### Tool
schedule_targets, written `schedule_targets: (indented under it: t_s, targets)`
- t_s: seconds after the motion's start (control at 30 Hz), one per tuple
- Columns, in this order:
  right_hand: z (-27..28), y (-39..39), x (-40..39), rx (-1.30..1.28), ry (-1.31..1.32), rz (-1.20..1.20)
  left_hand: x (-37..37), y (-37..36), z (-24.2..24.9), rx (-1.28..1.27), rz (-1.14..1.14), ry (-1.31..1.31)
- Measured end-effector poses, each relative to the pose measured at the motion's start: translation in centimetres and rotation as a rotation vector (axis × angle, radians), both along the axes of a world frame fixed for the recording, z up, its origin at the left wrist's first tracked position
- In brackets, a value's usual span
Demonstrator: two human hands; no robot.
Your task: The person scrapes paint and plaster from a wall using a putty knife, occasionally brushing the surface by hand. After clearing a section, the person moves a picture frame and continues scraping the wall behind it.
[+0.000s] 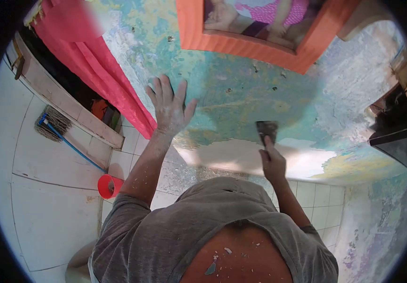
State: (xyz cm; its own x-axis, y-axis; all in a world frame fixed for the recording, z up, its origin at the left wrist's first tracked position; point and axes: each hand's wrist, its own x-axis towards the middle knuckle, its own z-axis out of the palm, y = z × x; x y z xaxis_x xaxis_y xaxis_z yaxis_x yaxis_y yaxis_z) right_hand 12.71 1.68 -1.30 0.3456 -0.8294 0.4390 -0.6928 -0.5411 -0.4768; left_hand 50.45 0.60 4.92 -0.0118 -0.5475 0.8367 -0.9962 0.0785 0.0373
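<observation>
My left fingers [166, 87] lie wide on the patchy wall [246, 106]; to the right, my right fingers [269, 143] hold a scraper [267, 128].

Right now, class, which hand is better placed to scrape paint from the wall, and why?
Probably the right hand: it grips a scraper with the blade up at the patchy wall. The left hand holds no tool and is spread open at the wall.

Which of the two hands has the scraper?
The right hand grips the scraper; the left hand is spread open at the wall, holding nothing.
</observation>
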Motion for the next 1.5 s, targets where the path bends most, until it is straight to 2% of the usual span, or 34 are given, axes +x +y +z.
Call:
schedule_targets:
  t_s: [0.03,0.07,0.1,0.17,0.23,0.27,0.3,0.37,0.43,0.47,0.53,0.57,0.63,0.67,0.7,0.73,0.77,0.8,0.83,0.9,0.97,1.1,1.17,1.23,1.3,1.33,1.4,1.47,1.5]
  targets:
    - [-0.3,-0.4,-1.3,-0.073,-0.009,-0.002,0.5,0.2,-0.9,0.002,0.008,0.004]
    - [1.0,-2.0,-1.7,-0.251,-0.088,-0.038,0.9,0.5,-1.8,0.033,0.005,-0.054]
    - [4.6,-1.9,-1.6,-0.05,-0.176,-0.123,1.1,0.7,-2.3,0.062,-0.006,-0.111]
    - [7.6,-3.2,0.1,-0.045,-0.373,-0.089,0.5,0.6,-0.7,0.02,-0.038,-0.074]
    - [4.9,-4.1,2.6,-0.11,-0.267,-0.028,-0.1,0.4,2.4,-0.03,-0.071,-0.035]
    - [4.9,-3.4,4.4,-0.326,-0.059,0.025,-0.3,0.3,4.1,-0.093,-0.079,-0.006]
    - [5.2,-2.0,5.8,-0.385,0.051,0.126,-0.4,0.0,5.4,-0.157,-0.085,0.023]
    - [6.1,0.7,5.9,0.259,0.296,0.047,0.6,-0.4,6.3,-0.194,-0.089,0.027]
    - [3.0,0.3,1.2,-0.098,-0.016,0.079,1.7,-0.2,6.3,-0.183,-0.045,0.075]
    - [3.7,0.1,-0.2,-0.141,-0.09,-0.035,2.2,-0.2,5.2,-0.198,-0.05,0.054]
    - [7.3,-0.3,-1.2,-0.061,-0.253,-0.242,1.5,-0.3,2.8,-0.142,-0.026,0.055]
    - [9.9,0.2,-0.2,0.136,-0.338,-0.342,0.7,-0.3,1.5,-0.094,-0.007,0.051]
    - [8.5,-1.1,2.1,0.028,-0.408,-0.23,-1.8,0.1,-1.4,-0.036,-0.064,0.024]
    - [7.8,-1.0,3.9,-0.034,-0.226,-0.178,-2.5,0.4,-2.3,0.02,-0.124,-0.017]
    - [4.3,-1.8,4.2,-0.07,0.109,-0.153,-2.7,0.6,-2.9,0.02,-0.116,-0.008]
    - [3.6,-0.9,5.7,-0.102,0.224,-0.029,-2.7,0.8,-3.4,0.044,-0.122,-0.078]
    - [4.1,0.8,6.4,0.063,0.321,0.038,-2.7,1.0,-3.3,0.069,-0.131,-0.148]
    - [3.1,1.6,5.6,0.065,0.236,0.04,-2.1,1.2,-3.0,0.071,-0.123,-0.142]
    - [1.7,2.0,4.1,0.07,0.157,0.047,-1.1,1.8,-1.6,0.075,-0.094,-0.028]
    - [-0.8,2.5,-1.2,0.161,0.165,-0.103,0.9,2.6,0.2,0.088,-0.029,0.104]
    - [3.4,3.9,-2.2,0.265,0.009,-0.212,3.0,2.5,1.1,-0.068,0.003,0.144]
    - [4.4,2.0,-4.3,0.279,0.204,-0.211,3.7,2.2,2.0,-0.108,-0.048,0.158]
    - [4.2,1.0,-1.0,0.289,0.101,0.033,3.6,2.3,2.0,-0.142,-0.075,0.143]
    - [3.7,-0.4,4.3,0.086,0.241,0.235,3.8,2.2,2.1,-0.147,-0.06,0.135]
    - [4.9,-0.8,9.9,0.247,0.253,0.236,3.5,2.9,2.4,-0.152,-0.044,0.127]
    - [4.7,-0.7,9.8,0.254,0.257,0.245,3.4,3.3,2.8,-0.107,-0.022,0.138]
    - [4.3,-1.2,8.9,0.157,0.341,0.245,3.7,3.7,3.3,-0.062,0.008,0.15]
    - [4.1,-1.2,4.3,0.364,0.361,0.154,4.1,4.1,3.2,0.007,-0.11,0.463]
    - [4.2,-1.1,2.9,0.463,0.403,0.08,4.1,4.3,3.6,0.007,-0.094,0.472]
